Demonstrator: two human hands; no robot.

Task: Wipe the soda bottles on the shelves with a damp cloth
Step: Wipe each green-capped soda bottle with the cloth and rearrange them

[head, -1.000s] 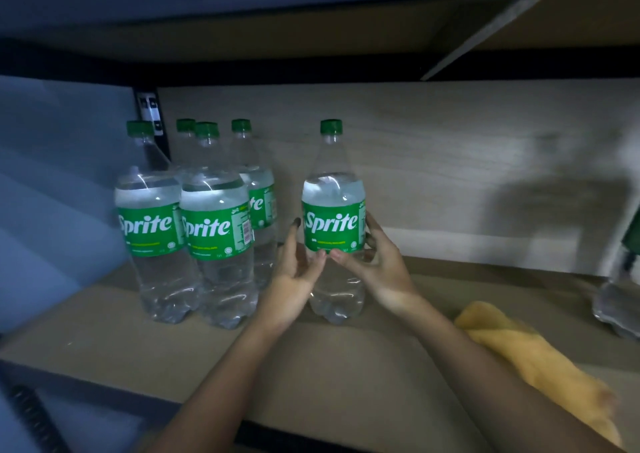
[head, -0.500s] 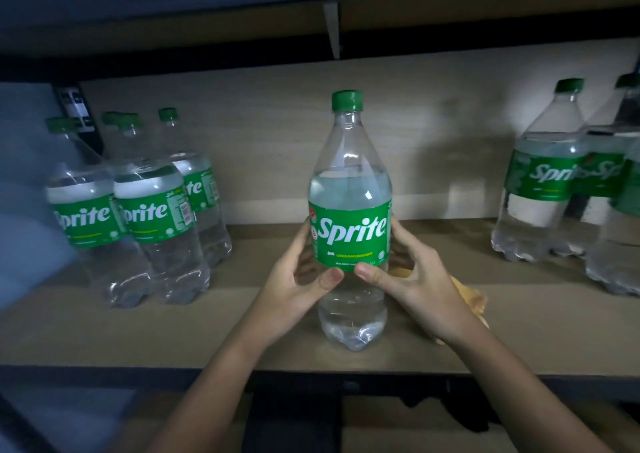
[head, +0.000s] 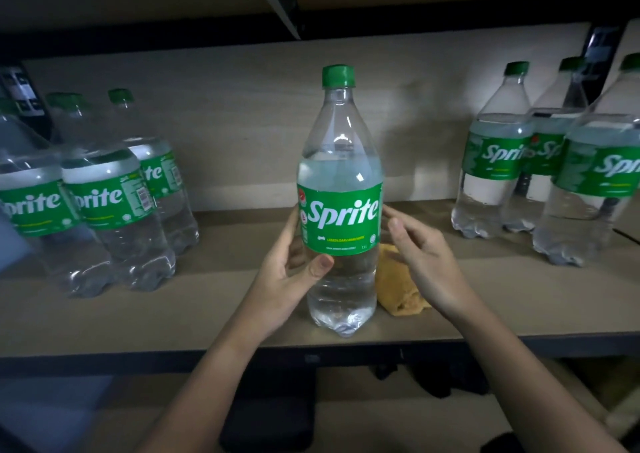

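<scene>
Wooden shelf (head: 485,300), w/ Sprite bottle groups at L (head: 104,210) and R (head: 540,175), both well apart from ctr. Ctr Sprite bottle (head: 341,189) upright near front edge, gripped by left hand (head: 287,276), thumb across front below label. Right hand (head: 419,262) loose, fingers apart, just beside bottle, above yellow cloth (head: 398,286) lying beside bottle base.

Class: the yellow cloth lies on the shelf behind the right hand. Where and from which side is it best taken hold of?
Probably the yellow cloth at its bunched near end, from above and the right: the held bottle blocks its left side, and the right hand hovers open above it.
</scene>
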